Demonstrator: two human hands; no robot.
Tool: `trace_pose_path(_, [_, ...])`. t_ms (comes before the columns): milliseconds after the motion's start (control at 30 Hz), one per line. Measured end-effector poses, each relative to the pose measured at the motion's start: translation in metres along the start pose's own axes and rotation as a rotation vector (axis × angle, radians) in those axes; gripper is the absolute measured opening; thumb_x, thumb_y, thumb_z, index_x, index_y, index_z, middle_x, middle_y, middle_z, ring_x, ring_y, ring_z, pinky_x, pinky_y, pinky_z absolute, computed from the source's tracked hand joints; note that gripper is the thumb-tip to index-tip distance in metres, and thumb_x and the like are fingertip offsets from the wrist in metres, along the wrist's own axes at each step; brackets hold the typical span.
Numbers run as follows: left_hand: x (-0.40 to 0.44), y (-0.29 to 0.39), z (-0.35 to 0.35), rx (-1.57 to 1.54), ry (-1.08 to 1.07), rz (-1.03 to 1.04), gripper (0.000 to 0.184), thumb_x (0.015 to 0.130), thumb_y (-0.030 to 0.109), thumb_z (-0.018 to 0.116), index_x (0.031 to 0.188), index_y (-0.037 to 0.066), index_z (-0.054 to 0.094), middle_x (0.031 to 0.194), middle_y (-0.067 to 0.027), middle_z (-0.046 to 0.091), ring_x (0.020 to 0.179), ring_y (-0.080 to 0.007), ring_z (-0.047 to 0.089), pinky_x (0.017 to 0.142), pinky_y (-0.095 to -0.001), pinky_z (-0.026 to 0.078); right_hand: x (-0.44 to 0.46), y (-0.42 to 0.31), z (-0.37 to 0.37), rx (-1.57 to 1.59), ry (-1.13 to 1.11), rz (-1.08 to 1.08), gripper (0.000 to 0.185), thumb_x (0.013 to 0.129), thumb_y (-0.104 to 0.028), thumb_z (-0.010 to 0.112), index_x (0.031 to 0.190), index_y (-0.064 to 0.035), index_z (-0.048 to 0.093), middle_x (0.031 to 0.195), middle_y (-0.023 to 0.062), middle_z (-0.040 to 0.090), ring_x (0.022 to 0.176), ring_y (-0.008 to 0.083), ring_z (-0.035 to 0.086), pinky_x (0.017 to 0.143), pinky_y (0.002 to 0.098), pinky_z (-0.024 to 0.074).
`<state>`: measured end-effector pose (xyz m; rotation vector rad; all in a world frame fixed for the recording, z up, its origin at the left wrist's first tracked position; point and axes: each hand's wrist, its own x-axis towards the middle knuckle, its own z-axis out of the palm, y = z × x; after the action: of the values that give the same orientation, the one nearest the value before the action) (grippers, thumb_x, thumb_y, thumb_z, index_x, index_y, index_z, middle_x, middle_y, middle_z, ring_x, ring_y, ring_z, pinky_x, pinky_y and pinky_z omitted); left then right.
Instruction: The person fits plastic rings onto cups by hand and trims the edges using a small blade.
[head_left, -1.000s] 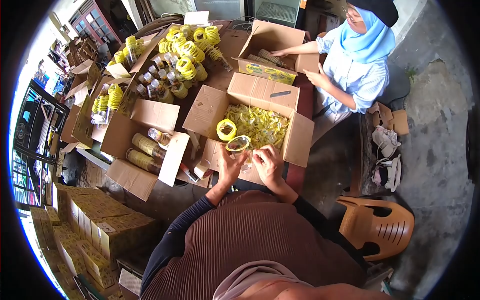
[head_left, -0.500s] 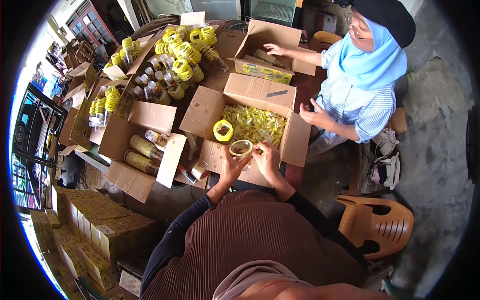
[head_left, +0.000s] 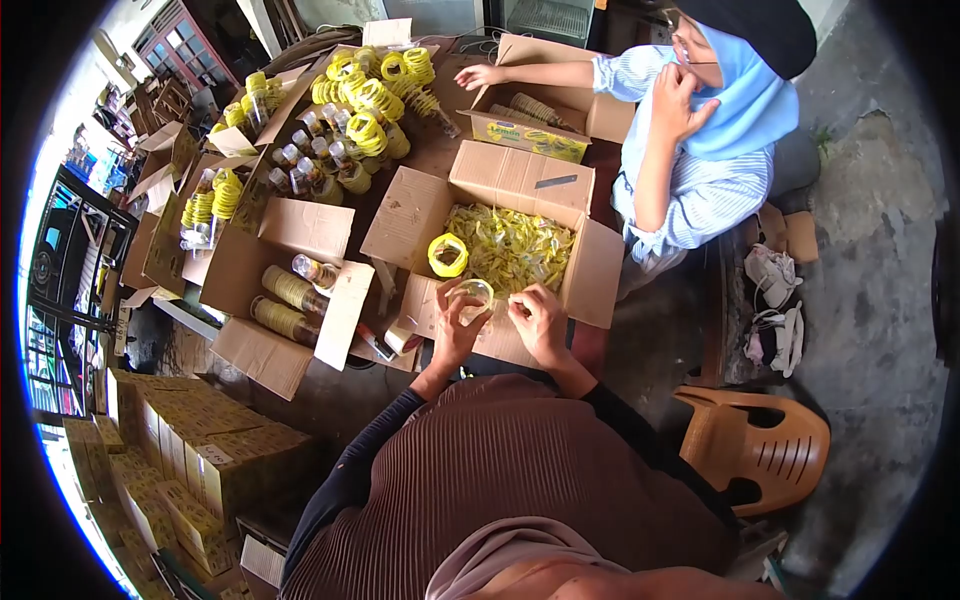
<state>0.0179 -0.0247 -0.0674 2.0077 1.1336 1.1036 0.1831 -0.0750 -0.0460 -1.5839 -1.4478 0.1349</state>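
Two bare hands work low over the near edge of an open cardboard box (head_left: 415, 215) on the counter (head_left: 440, 100). Left hand (head_left: 456, 335) clamped around a clear plastic cup (head_left: 483, 291), thumb and fingers to either side, mouth facing up. Cup sits just above the box's near flap. Right hand (head_left: 540, 322) apart from the left, beside the cup, fingers curled in; cannot tell whether they pinch anything small.

Inside the box: a loose heap of yellow packets (head_left: 515, 245). A yellow ring (head_left: 451, 270) at its left side, close to the left hand. Dark strip (head_left: 556, 182) on the far flap.

To the left, another open box (head_left: 235, 268) with stacked rolls (head_left: 290, 287) and a clear jar (head_left: 312, 268) lying in it. Farther back, a pile of yellow coils (head_left: 375, 95).

Across the counter, a co-worker in a striped shirt (head_left: 715, 195): one arm stretched over a lemon-printed box (head_left: 528, 138), other hand raised near the chin.
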Motion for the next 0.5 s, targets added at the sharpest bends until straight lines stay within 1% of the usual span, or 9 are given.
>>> trace_pose_path(100, [-0.001,0.0,-0.002,0.006,0.0,0.009,0.028,0.068,0.015,0.082,0.088,0.007,0.065,0.123,-0.0185,0.047,0.117,-0.0362,0.048,0.095,-0.0463,0.042,-0.004,-0.006,-0.003,-0.008,-0.043,-0.087,0.012,0.072,-0.005,0.07,0.081,-0.0082,0.063,0.077,0.0053,0.057,0.069,0.0245,0.06,0.06,0.0363,0.0485])
trace_pose_path(167, [0.0,0.0,-0.002,0.08,0.018,0.073,0.027,0.069,0.012,0.082,0.088,0.004,0.065,0.125,-0.0172,0.045,0.113,-0.0327,0.054,0.091,-0.0432,0.048,-0.004,-0.008,-0.001,-0.007,-0.047,-0.109,0.012,0.072,-0.005,0.07,0.081,-0.0082,0.063,0.078,0.0057,0.057,0.069,0.0249,0.06,0.06,0.0365,0.0486])
trace_pose_path(200, [-0.002,-0.001,-0.001,0.082,0.018,0.074,0.027,0.069,0.012,0.082,0.088,0.004,0.065,0.125,-0.0172,0.045,0.113,-0.0327,0.054,0.091,-0.0432,0.048,-0.005,-0.009,0.0,-0.008,-0.051,-0.131,0.012,0.072,-0.005,0.07,0.081,-0.0082,0.063,0.078,0.006,0.057,0.07,0.0252,0.06,0.06,0.0366,0.0487])
trace_pose_path(267, [-0.004,-0.004,0.003,-0.11,-0.04,-0.015,0.024,0.073,0.006,0.079,0.091,0.0,0.064,0.129,-0.0143,0.042,0.109,-0.0275,0.058,0.087,-0.037,0.055,-0.006,-0.009,0.002,0.0,-0.067,-0.098,0.011,0.073,-0.005,0.07,0.081,-0.0082,0.063,0.079,0.0064,0.056,0.07,0.0256,0.06,0.06,0.0367,0.0487])
trace_pose_path(300, [-0.005,-0.006,0.005,-0.109,-0.042,-0.014,0.024,0.073,0.006,0.079,0.091,0.0,0.064,0.129,-0.0143,0.042,0.109,-0.0275,0.058,0.087,-0.037,0.055,-0.006,-0.009,0.003,0.007,-0.085,-0.066,0.011,0.073,-0.005,0.07,0.081,-0.0081,0.062,0.08,0.0068,0.056,0.071,0.026,0.06,0.06,0.0369,0.0487])
trace_pose_path(367, [-0.008,-0.009,0.01,-0.303,-0.011,-0.154,0.024,0.069,0.006,0.081,0.087,0.002,0.067,0.125,-0.0151,0.048,0.108,-0.0308,0.057,0.084,-0.039,0.053,-0.005,-0.009,0.008,-0.009,-0.073,-0.072,0.011,0.073,-0.005,0.07,0.081,-0.007,0.062,0.079,0.0072,0.057,0.07,0.0266,0.06,0.06,0.0369,0.0483])
trace_pose_path(400, [-0.009,-0.008,0.011,-0.303,-0.013,-0.154,0.024,0.069,0.006,0.081,0.087,0.002,0.067,0.125,-0.0151,0.048,0.108,-0.0308,0.057,0.084,-0.039,0.053,-0.004,-0.008,0.01,-0.026,-0.061,-0.079,0.012,0.073,-0.005,0.071,0.08,-0.0059,0.062,0.079,0.0076,0.057,0.068,0.0272,0.061,0.06,0.037,0.0479])
trace_pose_path(467, [-0.012,-0.007,0.014,-0.547,-0.07,-0.273,0.02,0.072,0.005,0.079,0.088,0.002,0.067,0.128,-0.0129,0.045,0.11,-0.0285,0.056,0.085,-0.0373,0.054,-0.003,0.001,0.015,-0.081,-0.097,-0.042,0.011,0.073,-0.006,0.07,0.081,-0.0067,0.063,0.079,0.0079,0.058,0.07,0.028,0.061,0.061,0.0375,0.0482])
trace_pose_path(500, [-0.015,-0.007,0.014,-0.471,-0.102,-0.2,0.019,0.073,0.004,0.078,0.088,0.002,0.067,0.128,-0.0125,0.044,0.112,-0.0282,0.055,0.086,-0.0372,0.054,-0.003,0.006,0.018,-0.135,-0.135,-0.006,0.011,0.073,-0.006,0.07,0.081,-0.0075,0.064,0.079,0.0082,0.058,0.071,0.0287,0.061,0.062,0.038,0.0485])
